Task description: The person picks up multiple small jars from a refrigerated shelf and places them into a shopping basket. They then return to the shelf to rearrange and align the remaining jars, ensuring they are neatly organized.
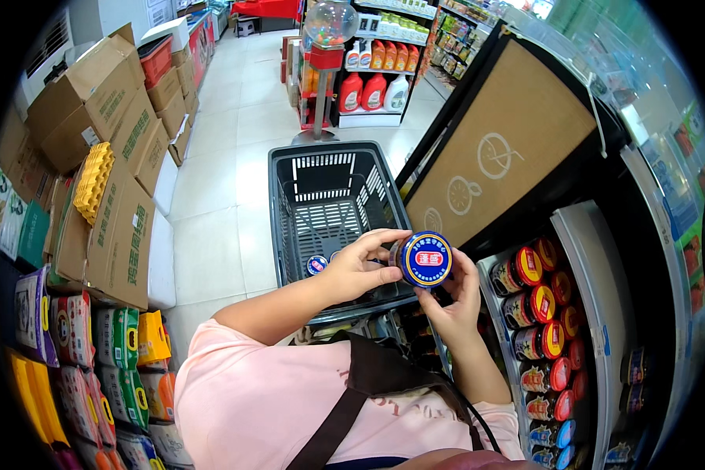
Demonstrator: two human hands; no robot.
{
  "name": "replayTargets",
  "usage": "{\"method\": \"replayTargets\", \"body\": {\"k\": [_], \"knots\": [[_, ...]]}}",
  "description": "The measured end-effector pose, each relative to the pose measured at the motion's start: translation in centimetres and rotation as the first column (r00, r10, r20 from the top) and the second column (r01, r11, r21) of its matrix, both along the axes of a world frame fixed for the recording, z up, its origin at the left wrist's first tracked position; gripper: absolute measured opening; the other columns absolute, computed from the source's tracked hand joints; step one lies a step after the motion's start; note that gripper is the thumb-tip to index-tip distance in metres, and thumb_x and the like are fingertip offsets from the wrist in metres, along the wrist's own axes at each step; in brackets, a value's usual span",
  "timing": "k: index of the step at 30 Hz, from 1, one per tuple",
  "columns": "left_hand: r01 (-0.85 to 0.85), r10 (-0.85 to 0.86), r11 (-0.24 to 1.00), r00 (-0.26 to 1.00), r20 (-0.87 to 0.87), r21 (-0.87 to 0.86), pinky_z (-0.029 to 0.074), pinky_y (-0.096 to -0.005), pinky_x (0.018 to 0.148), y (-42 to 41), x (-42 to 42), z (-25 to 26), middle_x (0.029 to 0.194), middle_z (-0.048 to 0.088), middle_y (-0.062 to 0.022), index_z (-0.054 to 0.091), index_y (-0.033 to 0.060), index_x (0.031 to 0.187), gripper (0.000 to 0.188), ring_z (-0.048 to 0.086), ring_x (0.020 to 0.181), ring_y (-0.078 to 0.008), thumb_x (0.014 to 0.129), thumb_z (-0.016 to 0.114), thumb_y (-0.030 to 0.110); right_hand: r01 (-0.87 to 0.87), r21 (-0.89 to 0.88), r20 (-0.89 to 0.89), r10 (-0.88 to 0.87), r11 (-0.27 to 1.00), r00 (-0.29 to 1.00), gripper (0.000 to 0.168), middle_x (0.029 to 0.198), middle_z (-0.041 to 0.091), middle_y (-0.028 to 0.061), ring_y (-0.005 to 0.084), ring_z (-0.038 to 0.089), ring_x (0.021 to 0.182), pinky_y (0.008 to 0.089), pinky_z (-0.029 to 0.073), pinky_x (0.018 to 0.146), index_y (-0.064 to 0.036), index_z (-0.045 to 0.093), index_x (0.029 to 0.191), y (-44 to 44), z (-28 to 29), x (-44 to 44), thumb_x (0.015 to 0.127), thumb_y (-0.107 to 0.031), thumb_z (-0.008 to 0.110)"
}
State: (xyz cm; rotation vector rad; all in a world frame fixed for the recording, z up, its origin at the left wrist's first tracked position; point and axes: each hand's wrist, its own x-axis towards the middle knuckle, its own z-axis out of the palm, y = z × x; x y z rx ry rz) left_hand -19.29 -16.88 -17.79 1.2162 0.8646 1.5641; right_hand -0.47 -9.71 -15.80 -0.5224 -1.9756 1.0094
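A glass jar with a blue lid (426,259) is held between both hands, its lid facing the camera. My left hand (376,258) grips the jar's left side with thumb and fingers. On the right side and lower edge of the jar rest the fingertips of my right hand (455,294). Below and left of the jar stands a black plastic shopping basket (275,200). Inside its near end, a similar blue-lidded jar (316,265) shows, with part of another beside it, mostly hidden by my left hand.
Shelves at the right hold rows of jars with red lids (543,305). Cardboard boxes (120,235) and bagged goods (117,338) line the left. Beyond the basket are a gumball machine (331,26) and shelved detergent bottles (373,91). A brown panel (505,135) leans at the right.
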Motion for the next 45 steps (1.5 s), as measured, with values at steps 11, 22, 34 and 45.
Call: {"method": "replayTargets", "body": {"k": [11, 22, 34, 45], "knots": [[-0.116, 0.141, 0.976, 0.982, 0.123, -0.186, 0.045, -0.0333, 0.088, -1.3, -4.2, -3.1, 0.125, 0.048, -0.0097, 0.038, 0.0061, 0.132, 0.060, 0.051, 0.106, -0.0198, 0.080, 0.068, 0.012, -0.137, -0.056, 0.158, 0.144, 0.989, 0.977, 0.075, 0.119, 0.049, 0.0184, 0.0261, 0.055, 0.107, 0.0352, 0.048, 0.089, 0.002, 0.035, 0.129, 1.5, -1.3, -6.6, 0.068, -0.012, 0.077], [-0.173, 0.223, 0.922, 0.969, 0.109, -0.347, 0.044, -0.0329, 0.091, -2.4, -6.2, -6.9, 0.115, 0.055, -0.0169, 0.035, 0.0058, 0.132, 0.055, 0.054, 0.106, -0.0199, 0.084, 0.062, 0.010, -0.193, 0.033, 0.478, 0.154, 0.981, 0.865, 0.079, 0.114, 0.053, 0.0211, 0.0330, 0.054, 0.106, 0.0367, 0.045, 0.087, 0.001, 0.040, 0.125, 3.0, -4.3, -10.4, 0.061, -0.025, 0.079], [-0.181, 0.296, 0.852, 0.940, 0.168, -0.491, 0.043, -0.0251, 0.085, -2.2, -6.9, -10.6, 0.114, 0.055, -0.0079, 0.033, 0.0069, 0.138, 0.057, 0.053, 0.097, -0.0109, 0.085, 0.054, 0.006, -0.196, 0.169, 0.616, 0.052, 0.966, 0.786, 0.075, 0.105, 0.060, 0.0158, 0.0309, 0.056, 0.101, 0.0372, 0.044, 0.087, -0.001, 0.050, 0.114, 4.0, -8.2, -12.9, 0.053, -0.032, 0.080], [-0.219, 0.334, 0.743, 0.940, 0.067, -0.633, 0.039, -0.0266, 0.086, -1.9, -7.8, -11.1, 0.123, 0.049, -0.0063, 0.036, 0.0039, 0.135, 0.059, 0.047, 0.104, -0.0120, 0.079, 0.052, 0.014, -0.278, 0.280, 0.523, 0.096, 0.919, 0.847, 0.066, 0.100, 0.061, 0.0141, 0.0333, 0.057, 0.092, 0.0400, 0.044, 0.083, -0.003, 0.054, 0.109, 4.9, -12.0, -14.6, 0.051, -0.023, 0.079]]}}
